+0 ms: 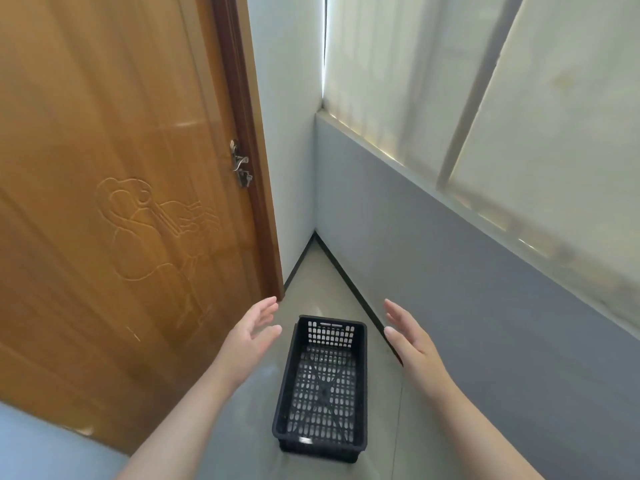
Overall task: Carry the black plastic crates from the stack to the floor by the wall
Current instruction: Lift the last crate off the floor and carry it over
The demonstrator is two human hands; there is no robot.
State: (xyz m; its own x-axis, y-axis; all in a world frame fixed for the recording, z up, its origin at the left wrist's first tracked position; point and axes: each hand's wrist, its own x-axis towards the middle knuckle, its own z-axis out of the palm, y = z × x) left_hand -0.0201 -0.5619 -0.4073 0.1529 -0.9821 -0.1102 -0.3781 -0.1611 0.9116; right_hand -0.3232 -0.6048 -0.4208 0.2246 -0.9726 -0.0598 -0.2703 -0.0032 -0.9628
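Two empty hands hover over a black crate on the floor.

Both forearms reach in from the bottom edge, and the left hand [252, 332] and right hand [407, 336] face palm to palm with fingers straight and loosely together, gripping nothing and clear of the crate. Between and below them the black plastic crate [286, 386] sits upright and empty on the pale floor [239, 417], its long side running away from the person, near the grey wall [450, 306] on the right. Farther left stands a wooden door [104, 168] with a metal handle [240, 163]; beyond, blinds [554, 98] cover the window.
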